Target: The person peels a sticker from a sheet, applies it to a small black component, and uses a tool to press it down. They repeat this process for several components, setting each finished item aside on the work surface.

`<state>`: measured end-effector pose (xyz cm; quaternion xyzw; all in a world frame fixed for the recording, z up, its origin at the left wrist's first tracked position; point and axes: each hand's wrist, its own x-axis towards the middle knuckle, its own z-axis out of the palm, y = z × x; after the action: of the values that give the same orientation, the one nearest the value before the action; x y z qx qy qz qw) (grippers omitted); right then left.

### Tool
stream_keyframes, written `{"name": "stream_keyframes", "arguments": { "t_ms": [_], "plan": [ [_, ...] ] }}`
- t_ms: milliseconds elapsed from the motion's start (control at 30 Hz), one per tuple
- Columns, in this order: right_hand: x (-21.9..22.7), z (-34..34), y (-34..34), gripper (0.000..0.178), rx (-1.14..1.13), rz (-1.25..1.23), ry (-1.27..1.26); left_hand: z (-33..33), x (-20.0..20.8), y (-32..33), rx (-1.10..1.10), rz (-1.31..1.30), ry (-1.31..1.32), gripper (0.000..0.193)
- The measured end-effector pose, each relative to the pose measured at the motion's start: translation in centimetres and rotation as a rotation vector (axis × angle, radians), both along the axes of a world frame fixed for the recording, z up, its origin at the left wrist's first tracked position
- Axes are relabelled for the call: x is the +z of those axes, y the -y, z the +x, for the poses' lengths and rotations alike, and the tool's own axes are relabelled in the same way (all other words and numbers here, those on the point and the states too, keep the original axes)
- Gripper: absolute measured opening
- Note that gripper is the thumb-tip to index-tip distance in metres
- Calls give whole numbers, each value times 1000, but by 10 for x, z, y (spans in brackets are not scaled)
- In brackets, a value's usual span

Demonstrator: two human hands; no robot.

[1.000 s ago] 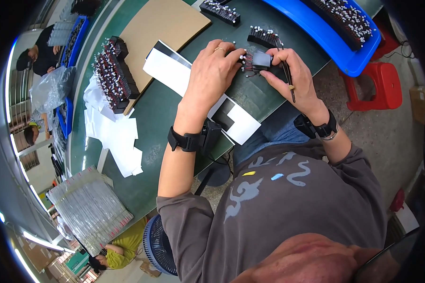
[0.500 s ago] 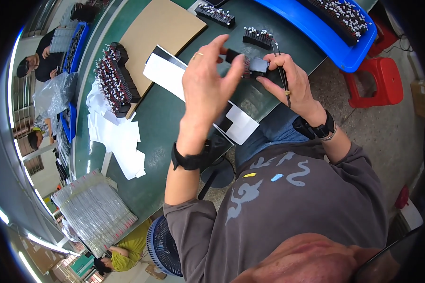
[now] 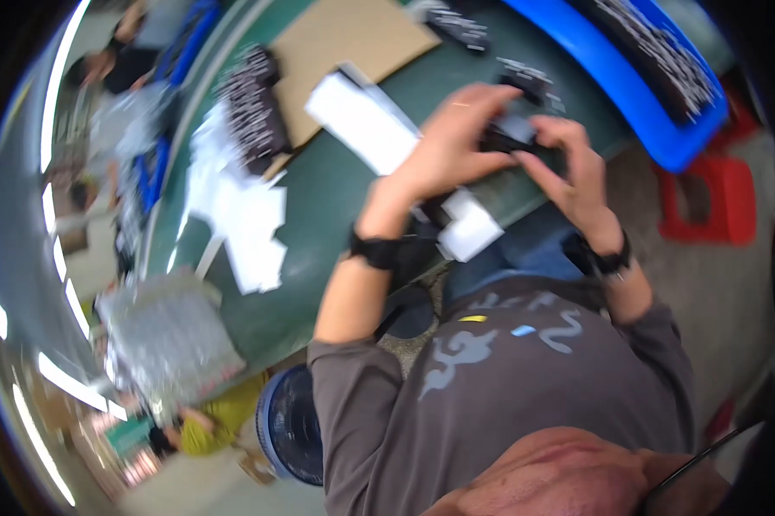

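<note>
The picture is smeared by motion. Between my two hands lies a group of small black blocks, one with a grey face (image 3: 517, 129), over the green table (image 3: 314, 232). My left hand (image 3: 456, 144) grips the group from the left, thumb at the near side and fingers at the far side. At its right end my right hand (image 3: 579, 168) pinches it between thumb and forefinger. Tweezers cannot be made out in the right hand now. Just beyond the hands stands a short row of black blocks with white-tipped wires (image 3: 538, 76).
A blue tray (image 3: 675, 155) with more wired black parts lies far right, above a red stool (image 3: 731, 202). To the left are a brown board (image 3: 327, 43), white paper (image 3: 357, 116), a cluster of wired blocks (image 3: 254, 112) and paper sheets (image 3: 241, 224). Other people sit farther off.
The view has shifted, so the table things sit farther right and the picture is blurred. My left hand has come from above the blocks to grip them; tweezers seen in my right hand no longer show.
</note>
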<state>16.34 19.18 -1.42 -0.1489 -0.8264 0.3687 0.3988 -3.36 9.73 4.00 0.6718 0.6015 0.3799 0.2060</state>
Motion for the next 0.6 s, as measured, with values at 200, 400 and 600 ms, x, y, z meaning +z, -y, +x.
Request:
{"name": "stream_keyframes", "arguments": {
  "t_ms": [200,400,600],
  "plan": [
    [6,7,-2,33,114,-185,-28,18,17,2,3,-143,-150,53],
    [4,8,-2,20,144,-358,-89,12,25,4,-7,26,-551,45],
    [-2,11,-7,12,85,-488,-138,15,46,10,568,-77,-495,48]
  ]
}}
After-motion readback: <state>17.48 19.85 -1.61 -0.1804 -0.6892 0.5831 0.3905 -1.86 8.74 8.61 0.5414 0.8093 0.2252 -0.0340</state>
